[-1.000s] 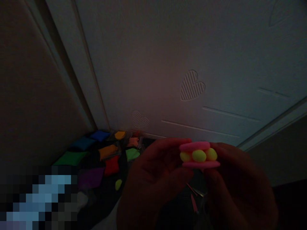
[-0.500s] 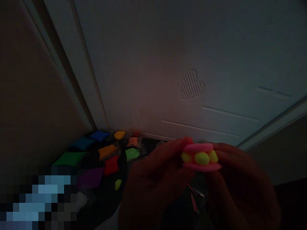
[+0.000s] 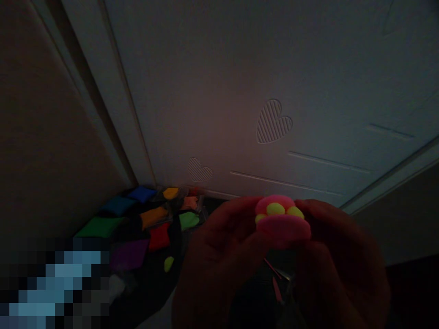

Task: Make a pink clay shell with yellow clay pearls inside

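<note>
Between my two hands is a small piece of modelling clay (image 3: pixel 283 229), two pink discs with several yellow balls sandwiched between them. The lower disc faces me, and the balls show along its upper edge. My left hand (image 3: pixel 219 260) pinches it from the left, thumb below and fingers behind. On the other side my right hand (image 3: pixel 346 260) grips it with thumb and fingers. Both hands hold it raised above the dark surface. Dim light hides the fingertips behind the clay.
Packets of coloured clay lie at the left: green (image 3: pixel 99 227), purple (image 3: pixel 129 254), red (image 3: pixel 159 236), orange (image 3: pixel 154 217) and blue (image 3: pixel 141 194). A loose yellow-green lump (image 3: pixel 168 263) lies near them. Pink-handled tools (image 3: pixel 277 289) lie below my hands. A white panel (image 3: pixel 219 100) with heart reliefs stands behind.
My hands have tilted the pink and yellow clay piece, so the lower disc's broad face now shows instead of its edge. It has shifted slightly left.
</note>
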`<state>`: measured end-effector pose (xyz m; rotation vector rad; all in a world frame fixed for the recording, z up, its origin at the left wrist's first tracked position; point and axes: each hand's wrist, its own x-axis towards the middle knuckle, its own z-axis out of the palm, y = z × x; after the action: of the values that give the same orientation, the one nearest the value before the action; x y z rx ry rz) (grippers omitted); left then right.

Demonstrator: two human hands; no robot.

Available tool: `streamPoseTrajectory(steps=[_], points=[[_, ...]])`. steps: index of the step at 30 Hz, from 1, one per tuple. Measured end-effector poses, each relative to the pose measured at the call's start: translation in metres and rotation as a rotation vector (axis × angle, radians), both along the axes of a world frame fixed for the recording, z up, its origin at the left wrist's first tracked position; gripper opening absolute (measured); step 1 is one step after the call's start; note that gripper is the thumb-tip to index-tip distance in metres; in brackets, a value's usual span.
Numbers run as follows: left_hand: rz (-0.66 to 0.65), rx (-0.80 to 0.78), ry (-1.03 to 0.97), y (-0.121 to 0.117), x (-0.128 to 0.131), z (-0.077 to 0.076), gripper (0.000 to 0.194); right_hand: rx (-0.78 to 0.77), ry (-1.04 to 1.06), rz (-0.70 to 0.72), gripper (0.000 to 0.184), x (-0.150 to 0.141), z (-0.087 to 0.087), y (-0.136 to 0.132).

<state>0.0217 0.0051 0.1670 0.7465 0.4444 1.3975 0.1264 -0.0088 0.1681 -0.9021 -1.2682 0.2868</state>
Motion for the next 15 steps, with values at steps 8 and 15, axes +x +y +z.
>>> streamPoseTrajectory(steps=[8, 15], points=[[-0.055, -0.142, -0.104, 0.004, 0.002, -0.002, 0.02, -0.111, -0.258, 0.122, 0.031, 0.013, -0.001, 0.004], [-0.093, -0.157, -0.09, 0.009, 0.002, 0.005, 0.016, -0.113, -0.351, 0.069, 0.032, 0.016, -0.001, 0.005]])
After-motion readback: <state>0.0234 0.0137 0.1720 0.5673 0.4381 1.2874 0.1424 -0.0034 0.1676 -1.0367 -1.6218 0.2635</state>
